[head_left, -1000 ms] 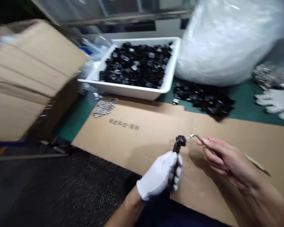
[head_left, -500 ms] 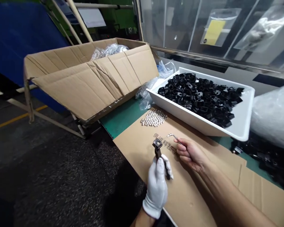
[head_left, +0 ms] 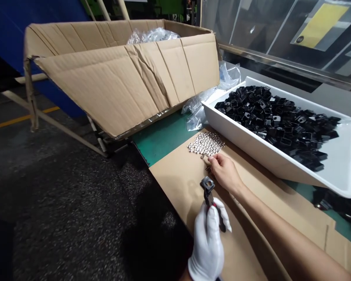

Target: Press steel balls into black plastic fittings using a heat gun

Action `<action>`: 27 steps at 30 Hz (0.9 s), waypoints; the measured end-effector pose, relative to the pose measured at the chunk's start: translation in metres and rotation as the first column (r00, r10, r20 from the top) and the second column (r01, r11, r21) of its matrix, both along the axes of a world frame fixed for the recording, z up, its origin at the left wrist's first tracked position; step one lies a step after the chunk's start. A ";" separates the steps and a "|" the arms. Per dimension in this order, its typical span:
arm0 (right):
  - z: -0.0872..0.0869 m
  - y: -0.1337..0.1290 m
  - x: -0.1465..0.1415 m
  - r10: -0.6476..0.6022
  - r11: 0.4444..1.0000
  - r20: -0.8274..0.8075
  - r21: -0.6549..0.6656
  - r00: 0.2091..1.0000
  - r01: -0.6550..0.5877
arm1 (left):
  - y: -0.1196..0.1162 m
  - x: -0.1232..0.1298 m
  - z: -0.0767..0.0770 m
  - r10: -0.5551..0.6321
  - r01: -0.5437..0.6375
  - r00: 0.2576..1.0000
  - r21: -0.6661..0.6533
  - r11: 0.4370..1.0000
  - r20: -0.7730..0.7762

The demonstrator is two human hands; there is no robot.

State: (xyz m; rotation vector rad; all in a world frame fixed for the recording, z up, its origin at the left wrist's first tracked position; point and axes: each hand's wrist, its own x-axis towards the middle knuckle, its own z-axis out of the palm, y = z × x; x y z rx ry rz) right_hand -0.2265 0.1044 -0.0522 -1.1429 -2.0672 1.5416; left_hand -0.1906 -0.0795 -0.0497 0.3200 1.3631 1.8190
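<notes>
My left hand [head_left: 209, 238], in a white glove, is wrapped round dark pliers [head_left: 210, 199]. A small black part [head_left: 207, 183] with a round hole sits at the jaws of the pliers. My right hand [head_left: 225, 171], bare, is closed in a pinch on a thin metal hook tool [head_left: 206, 156], mostly hidden by the fingers. The tool's tip is at the near edge of a pile of small silvery metal pieces [head_left: 206, 143] on the cardboard sheet [head_left: 175, 171].
A white tray [head_left: 240, 134] of black plastic parts [head_left: 275, 117] stands at the right. A big cardboard box [head_left: 105, 86] with clear plastic wrap is at the upper left. More black parts [head_left: 336, 207] lie at the right edge, on the green tabletop [head_left: 160, 138].
My right hand has moved forward and left with the hook tool to the metal pieces. The view has shifted, and my left hand still holds the pliers and black part.
</notes>
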 end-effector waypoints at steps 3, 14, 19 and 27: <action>0.000 0.000 0.000 0.047 0.975 0.052 0.213 0.998 -0.057 | 0.002 -0.001 -0.001 0.019 -0.019 1.000 0.019 1.000 0.014; 0.025 -0.003 0.008 0.072 0.866 0.033 0.494 0.997 -0.078 | 0.008 -0.008 0.005 0.039 -0.042 0.996 0.042 0.998 0.076; 0.044 -0.016 0.066 0.047 0.856 -0.072 0.516 0.996 -0.003 | 0.009 -0.013 0.012 0.022 -0.025 0.997 0.038 0.999 0.074; 0.030 -0.054 0.215 -0.112 0.815 -0.159 0.550 0.981 0.183 | 0.042 -0.018 0.019 -0.092 0.070 0.978 -0.123 0.990 -0.185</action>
